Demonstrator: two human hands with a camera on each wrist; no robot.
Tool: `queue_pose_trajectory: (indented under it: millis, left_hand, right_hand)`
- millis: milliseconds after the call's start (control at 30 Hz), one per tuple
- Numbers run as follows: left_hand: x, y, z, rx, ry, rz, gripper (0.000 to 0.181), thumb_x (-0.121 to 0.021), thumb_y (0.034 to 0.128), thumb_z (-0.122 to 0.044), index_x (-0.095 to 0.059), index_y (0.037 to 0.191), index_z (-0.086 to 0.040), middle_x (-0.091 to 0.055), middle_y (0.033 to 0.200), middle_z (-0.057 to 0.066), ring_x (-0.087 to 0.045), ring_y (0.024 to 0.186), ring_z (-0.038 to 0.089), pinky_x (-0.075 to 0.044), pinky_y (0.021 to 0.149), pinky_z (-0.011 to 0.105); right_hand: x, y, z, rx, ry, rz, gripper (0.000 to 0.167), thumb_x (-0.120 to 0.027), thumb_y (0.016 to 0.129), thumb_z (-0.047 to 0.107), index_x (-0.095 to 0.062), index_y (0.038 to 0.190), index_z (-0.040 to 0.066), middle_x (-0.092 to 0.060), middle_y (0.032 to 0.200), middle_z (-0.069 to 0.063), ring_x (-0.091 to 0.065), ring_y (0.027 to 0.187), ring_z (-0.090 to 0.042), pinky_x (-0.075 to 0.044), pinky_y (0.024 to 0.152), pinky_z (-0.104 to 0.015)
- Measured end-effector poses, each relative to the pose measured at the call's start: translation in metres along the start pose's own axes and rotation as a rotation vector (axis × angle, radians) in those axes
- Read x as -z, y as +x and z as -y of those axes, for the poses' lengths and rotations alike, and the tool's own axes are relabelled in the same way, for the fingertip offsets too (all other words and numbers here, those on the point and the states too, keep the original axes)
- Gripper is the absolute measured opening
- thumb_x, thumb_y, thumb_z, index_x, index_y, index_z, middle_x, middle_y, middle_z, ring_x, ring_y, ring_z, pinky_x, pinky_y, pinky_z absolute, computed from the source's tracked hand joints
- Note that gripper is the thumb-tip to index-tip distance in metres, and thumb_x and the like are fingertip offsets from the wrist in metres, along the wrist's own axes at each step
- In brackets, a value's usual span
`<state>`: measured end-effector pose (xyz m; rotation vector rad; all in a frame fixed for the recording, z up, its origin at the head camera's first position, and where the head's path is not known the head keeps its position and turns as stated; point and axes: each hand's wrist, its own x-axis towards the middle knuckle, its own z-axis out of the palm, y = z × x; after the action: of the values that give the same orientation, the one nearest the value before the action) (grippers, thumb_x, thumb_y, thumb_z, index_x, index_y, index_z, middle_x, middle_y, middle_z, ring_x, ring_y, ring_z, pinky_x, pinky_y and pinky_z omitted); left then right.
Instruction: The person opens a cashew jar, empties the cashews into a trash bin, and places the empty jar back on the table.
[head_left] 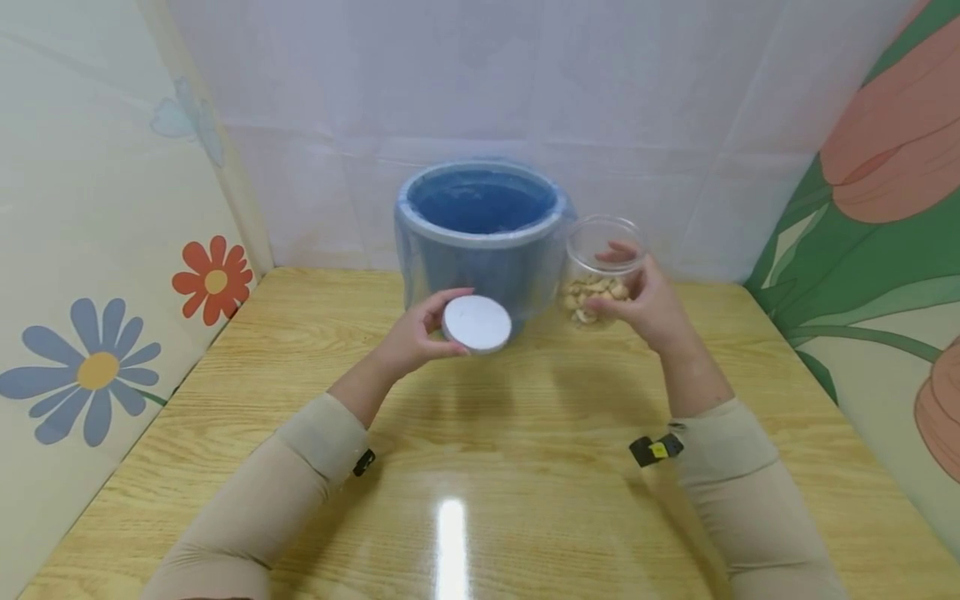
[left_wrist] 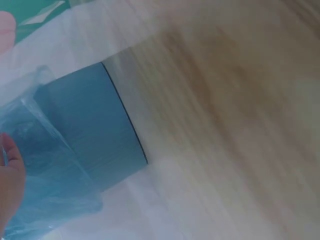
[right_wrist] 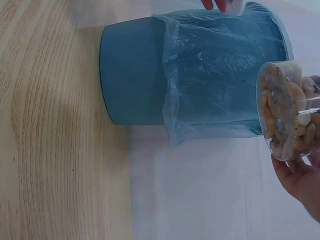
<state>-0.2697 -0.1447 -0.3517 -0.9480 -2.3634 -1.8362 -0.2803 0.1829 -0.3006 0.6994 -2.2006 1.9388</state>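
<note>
My left hand (head_left: 411,337) pinches a round white lid (head_left: 477,323) by its edge, in front of the blue bin. In my right hand (head_left: 651,304) is a clear, lidless jar (head_left: 603,243) with cashew-like nuts (head_left: 588,298) in its lower part, held just right of the bin's rim. The right wrist view shows the jar's base (right_wrist: 280,111) and the fingers (right_wrist: 287,172) around its side. Only part of the left hand (left_wrist: 10,182) shows in the left wrist view, and the lid cannot be made out there.
A blue bin (head_left: 480,275) lined with a thin clear bag stands at the back of the wooden table (head_left: 480,450), against a white-covered wall (head_left: 480,83). Side panels with printed flowers (head_left: 97,371) flank the table left and right.
</note>
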Motion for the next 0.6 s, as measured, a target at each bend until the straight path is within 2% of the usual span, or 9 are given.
queue_pose_trajectory:
  millis: [67,167,300,433,600]
  left_hand:
    - [0.001,-0.001,0.0,0.033,0.01,0.008,0.077,-0.075,0.0682,0.006,-0.04,0.136,-0.003,-0.044,0.134,0.018,-0.049,0.116,0.033,-0.036,0.102,0.044]
    - [0.002,-0.005,-0.007,0.065,0.046,0.028,0.076,-0.076,0.0693,0.003,-0.039,0.135,0.0,-0.045,0.132,0.021,-0.05,0.115,0.034,-0.037,0.1,0.046]
    - [0.001,-0.008,-0.017,0.083,0.109,0.05,0.076,-0.078,0.068,0.0,-0.04,0.134,0.004,-0.048,0.129,0.023,-0.053,0.111,0.036,-0.041,0.097,0.047]
    - [-0.001,-0.008,-0.02,0.117,0.149,0.066,0.076,-0.079,0.0673,-0.001,-0.041,0.134,0.003,-0.049,0.128,0.022,-0.055,0.108,0.035,-0.043,0.095,0.045]
    - [0.001,-0.003,0.009,0.164,0.192,0.101,0.08,-0.082,0.0663,-0.012,-0.042,0.136,-0.007,-0.05,0.129,0.016,-0.054,0.109,0.033,-0.043,0.095,0.045]
  right_hand:
    - [0.001,0.0,0.0,0.003,0.004,-0.006,0.077,-0.074,0.071,-0.004,-0.032,0.135,0.007,-0.043,0.129,-0.016,-0.053,0.103,-0.018,-0.051,0.08,-0.019]
    - [0.002,0.0,0.001,0.009,0.018,-0.012,0.077,-0.074,0.071,-0.004,-0.032,0.135,0.005,-0.043,0.127,-0.016,-0.053,0.103,-0.017,-0.05,0.081,-0.019]
    - [0.003,0.0,0.003,0.021,0.034,-0.023,0.077,-0.075,0.071,-0.004,-0.032,0.135,0.005,-0.045,0.127,-0.016,-0.054,0.102,-0.016,-0.05,0.081,-0.019]
    - [0.003,-0.001,0.004,0.031,0.047,-0.025,0.074,-0.073,0.071,-0.006,-0.035,0.133,0.007,-0.046,0.126,-0.014,-0.054,0.101,-0.015,-0.05,0.08,-0.018]
    - [0.004,-0.002,0.003,0.034,0.059,-0.019,0.073,-0.071,0.073,-0.008,-0.034,0.134,0.009,-0.045,0.127,-0.014,-0.055,0.101,-0.016,-0.05,0.08,-0.018]
